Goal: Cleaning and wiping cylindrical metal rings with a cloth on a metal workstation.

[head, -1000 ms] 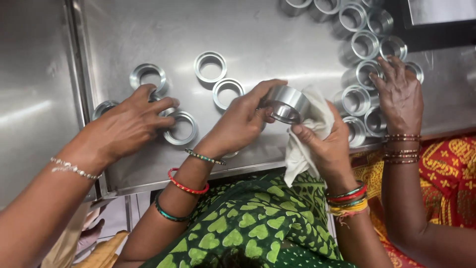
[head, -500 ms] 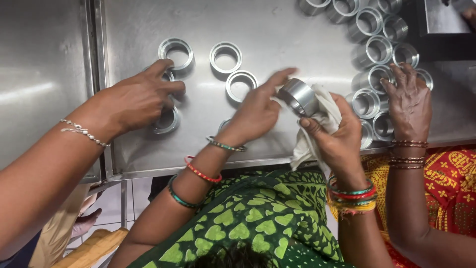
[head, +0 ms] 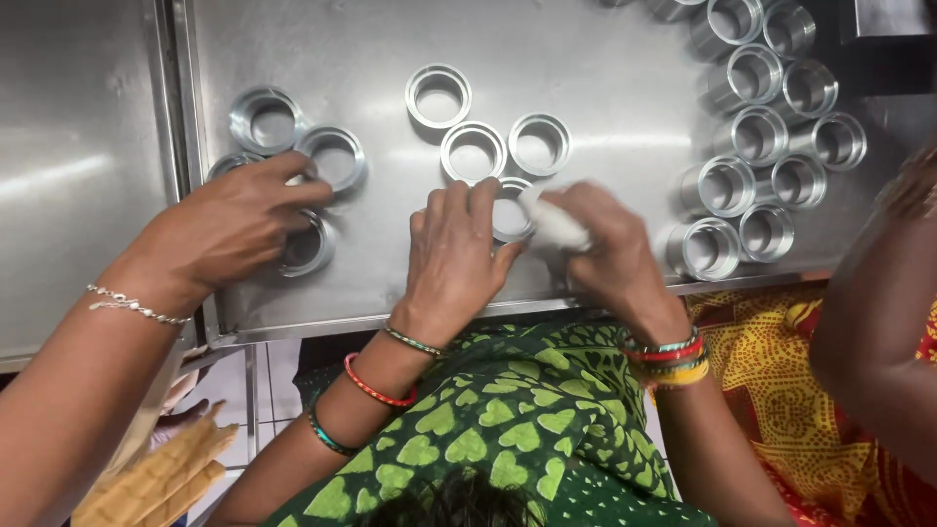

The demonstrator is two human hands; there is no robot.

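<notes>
On a steel table (head: 605, 88), the left hand (head: 454, 259) lies palm down with its fingertips touching a metal ring (head: 509, 207) set flat on the surface. The right hand (head: 610, 249) is just beside it, blurred, gripping a white cloth (head: 552, 222) against the same ring. Three more rings (head: 473, 151) lie just above. A cluster of taller metal sleeves (head: 771, 146) stands to the right. At the far left a co-worker's hand (head: 229, 226) with a silver bracelet rests on another group of rings (head: 332, 158). Another person's arm (head: 878, 312) shows at the right edge.
</notes>
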